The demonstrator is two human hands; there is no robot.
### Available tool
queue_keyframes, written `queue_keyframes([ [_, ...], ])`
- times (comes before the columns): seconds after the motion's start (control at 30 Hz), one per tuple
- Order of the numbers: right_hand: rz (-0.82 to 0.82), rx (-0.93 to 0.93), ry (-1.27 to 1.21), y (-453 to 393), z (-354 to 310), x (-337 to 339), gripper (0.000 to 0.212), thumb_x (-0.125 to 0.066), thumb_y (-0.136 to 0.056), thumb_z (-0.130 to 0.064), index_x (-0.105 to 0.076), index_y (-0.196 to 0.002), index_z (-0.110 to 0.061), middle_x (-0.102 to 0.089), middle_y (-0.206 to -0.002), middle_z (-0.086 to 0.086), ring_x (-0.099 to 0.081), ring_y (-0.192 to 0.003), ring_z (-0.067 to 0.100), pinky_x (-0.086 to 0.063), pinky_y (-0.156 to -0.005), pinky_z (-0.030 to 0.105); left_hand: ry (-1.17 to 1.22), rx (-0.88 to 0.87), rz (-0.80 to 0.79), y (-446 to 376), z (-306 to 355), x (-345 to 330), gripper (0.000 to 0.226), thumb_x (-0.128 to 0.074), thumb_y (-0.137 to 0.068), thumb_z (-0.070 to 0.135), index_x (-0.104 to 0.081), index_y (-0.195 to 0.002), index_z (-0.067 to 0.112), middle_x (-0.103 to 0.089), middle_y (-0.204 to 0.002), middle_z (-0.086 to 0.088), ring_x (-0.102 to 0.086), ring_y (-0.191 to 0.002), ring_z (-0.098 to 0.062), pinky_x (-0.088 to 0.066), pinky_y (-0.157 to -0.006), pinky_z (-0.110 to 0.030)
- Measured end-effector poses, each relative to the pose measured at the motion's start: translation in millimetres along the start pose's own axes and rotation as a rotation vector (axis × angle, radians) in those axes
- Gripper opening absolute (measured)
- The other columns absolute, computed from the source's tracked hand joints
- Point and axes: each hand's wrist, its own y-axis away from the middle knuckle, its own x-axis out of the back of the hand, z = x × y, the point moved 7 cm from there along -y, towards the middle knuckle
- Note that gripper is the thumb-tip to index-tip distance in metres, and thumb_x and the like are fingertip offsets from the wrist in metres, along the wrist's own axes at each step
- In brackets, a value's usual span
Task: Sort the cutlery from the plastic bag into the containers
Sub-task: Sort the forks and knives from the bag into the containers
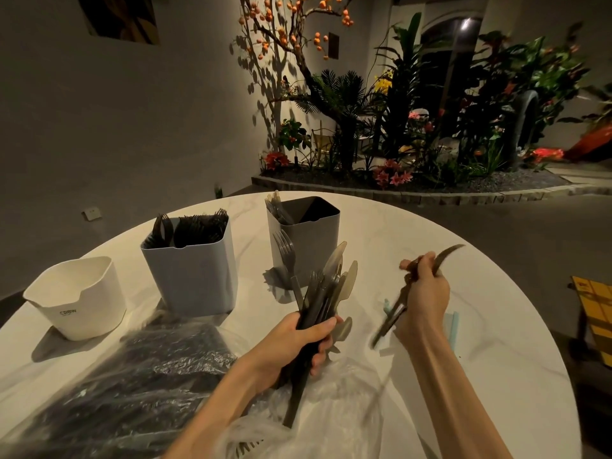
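Left hand (299, 346) grip: wrapped round cutlery bundle (326, 293), above plastic bag (318, 409). Right hand (424, 294) grip: pinching blurred piece (443, 256). Three containers (190, 263) behind on bench (463, 342); packed black bag (139, 385) lies left.

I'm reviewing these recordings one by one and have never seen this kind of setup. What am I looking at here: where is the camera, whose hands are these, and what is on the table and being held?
There is no machine here. A person wears one wide-angle camera on the head, looking forward and down, so the two bare arms reaching in from the bottom are their own.

The left hand grips a bundle of dark plastic cutlery, forks and knives mixed. The right hand holds a few pieces too; they are motion-blurred, so I cannot tell which kind.

On the round white table stand three containers: a white one on the left, a pale one filled with dark cutlery, and a grey one with a few pieces inside. Plastic bags lie near the person, one still holding dark cutlery.
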Motion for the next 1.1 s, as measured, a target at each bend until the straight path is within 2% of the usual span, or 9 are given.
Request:
queue_keyframes([
  [0.13, -0.208, -0.038, -0.032, 21.1, 3.4, -24.6, 0.031, -0.034, -0.110, -0.035, -0.045, -0.092, -0.013, -0.056, -0.063, 0.002, -0.059, -0.053, 0.015, -0.053, -0.049, 0.027, -0.001, -0.011, 0.020, -1.0, 0.0, 0.7, 0.041, -0.062, -0.099, 0.030, -0.057, -0.127, 0.000, -0.050, -0.069, -0.002, -0.048, -0.057, -0.014, -0.047, -0.053, -0.027],
  [0.23, -0.331, -0.145, -0.074, 31.9, 11.9, -36.0, 0.030, -0.035, -0.110, -0.038, -0.039, -0.094, -0.013, -0.053, -0.064, 0.004, -0.042, -0.038, 0.011, -0.038, -0.035, 0.022, 0.014, -0.016, 0.041, -0.7, -0.2, 2.1, 0.041, -0.062, -0.098, 0.031, -0.059, -0.126, 0.001, -0.050, -0.069, -0.002, -0.048, -0.057, -0.015, -0.045, -0.053, -0.027],
  [0.33, -0.406, -0.298, -0.132, 35.5, 22.6, -40.7, 0.040, -0.039, -0.104, -0.052, -0.044, -0.098, -0.013, -0.032, -0.059, 0.000, -0.024, -0.037, 0.006, -0.021, -0.033, 0.016, 0.060, -0.028, 0.059, -1.5, 1.0, 3.1, 0.043, -0.063, -0.097, 0.032, -0.058, -0.126, 0.000, -0.049, -0.070, -0.004, -0.048, -0.058, -0.016, -0.046, -0.054, -0.027],
  [0.47, -0.510, -0.439, -0.146, 34.8, 31.8, -44.4, 0.058, -0.053, -0.096, -0.059, -0.052, -0.120, -0.007, -0.024, -0.060, -0.003, -0.023, -0.038, 0.004, -0.021, -0.034, 0.016, 0.253, -0.128, 0.046, -0.1, 13.4, -0.1, 0.033, -0.062, -0.096, 0.027, -0.062, -0.124, 0.009, -0.048, -0.074, -0.007, -0.049, -0.063, -0.017, -0.047, -0.057, -0.029],
  [0.57, -0.547, -0.303, -0.157, 37.2, 22.3, -48.3, 0.035, -0.053, -0.102, -0.037, -0.055, -0.117, -0.006, -0.029, -0.059, -0.002, -0.029, -0.043, 0.006, -0.026, -0.037, 0.017, 0.308, -0.316, 0.119, 5.2, 34.3, 6.1, 0.026, -0.055, -0.100, 0.026, -0.065, -0.122, 0.014, -0.049, -0.075, -0.008, -0.052, -0.067, -0.019, -0.049, -0.068, -0.032],
  [0.7, -0.504, 0.068, -0.006, 49.4, -2.1, -54.3, 0.033, -0.049, -0.098, -0.044, -0.061, -0.102, -0.014, -0.046, -0.059, -0.002, -0.040, -0.048, 0.008, -0.035, -0.046, 0.022, 0.110, -0.464, 0.276, 10.6, 49.6, 16.7, 0.027, -0.054, -0.096, 0.031, -0.067, -0.118, 0.024, -0.057, -0.078, -0.011, -0.060, -0.077, -0.023, -0.054, -0.083, -0.031],
  [0.8, -0.517, 0.162, 0.123, 64.1, -4.3, -59.7, 0.034, -0.056, -0.092, -0.046, -0.067, -0.096, -0.014, -0.045, -0.056, -0.011, -0.041, -0.052, 0.002, -0.034, -0.050, 0.016, 0.026, -0.420, 0.297, 8.3, 40.9, 14.7, 0.030, -0.056, -0.093, 0.031, -0.067, -0.119, 0.018, -0.058, -0.078, -0.009, -0.059, -0.078, -0.021, -0.054, -0.079, -0.027],
  [0.93, -0.622, 0.146, 0.156, 79.5, 0.0, -67.8, 0.006, -0.067, -0.095, -0.022, -0.070, -0.095, -0.016, -0.060, -0.054, -0.016, -0.057, -0.054, -0.004, -0.042, -0.051, 0.010, 0.114, -0.217, 0.243, 5.2, 16.2, 8.5, 0.034, -0.062, -0.094, 0.031, -0.068, -0.116, 0.005, -0.062, -0.080, -0.009, -0.059, -0.075, -0.018, -0.052, -0.073, -0.027],
  [1.1, -0.546, 0.148, 0.194, 73.9, 2.8, -62.3, 0.009, -0.074, -0.089, -0.015, -0.074, -0.081, -0.018, -0.071, -0.065, -0.009, -0.069, -0.067, 0.000, -0.050, -0.058, 0.012, 0.107, -0.143, 0.221, 5.4, 10.8, 6.3, 0.038, -0.061, -0.092, 0.038, -0.072, -0.113, 0.009, -0.071, -0.090, -0.012, -0.063, -0.078, -0.022, -0.054, -0.083, -0.034],
])
